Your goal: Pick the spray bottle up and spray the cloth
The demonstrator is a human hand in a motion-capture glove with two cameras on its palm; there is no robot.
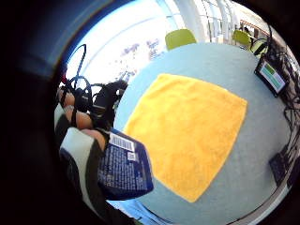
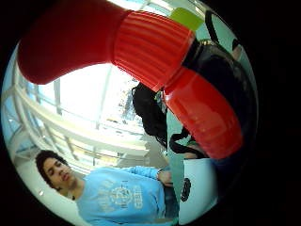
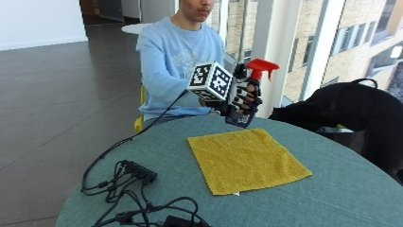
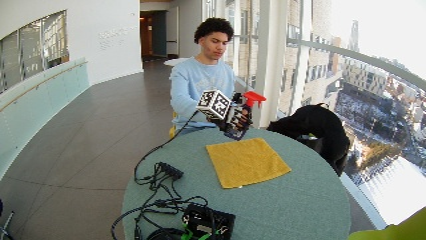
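The spray bottle (image 3: pixel 247 94) is held up off the bench (image 3: pixel 353 189) in the gloved right hand (image 3: pixel 242 97), whose fingers are curled round its neck just under the red trigger head (image 3: pixel 261 66). It is kept in the air near the far edge of the bench, toward the person's chest, probably so that the nozzle can be aimed before the trigger is squeezed.

The yellow cloth (image 3: pixel 247 160) is laid flat and spread on the bench, in front of the raised bottle and apart from it; flat like this, its whole face is open to the spray. In the little finger side palm view the cloth (image 1: pixel 187 131) is seen below the palm, with the bottle's dark blue label (image 1: pixel 125 168) close against the fingers.

The bottle's long axis is held nearly upright, the base tipped slightly toward the cloth. From the outside view the red head is at 12 o'clock and the nozzle points toward about 3 o'clock, sideways across the bench rather than down at the cloth. A downward tilt of the nozzle is judged necessary before spraying

A bundle of black cables (image 3: pixel 135 189) lies at the near left of the bench
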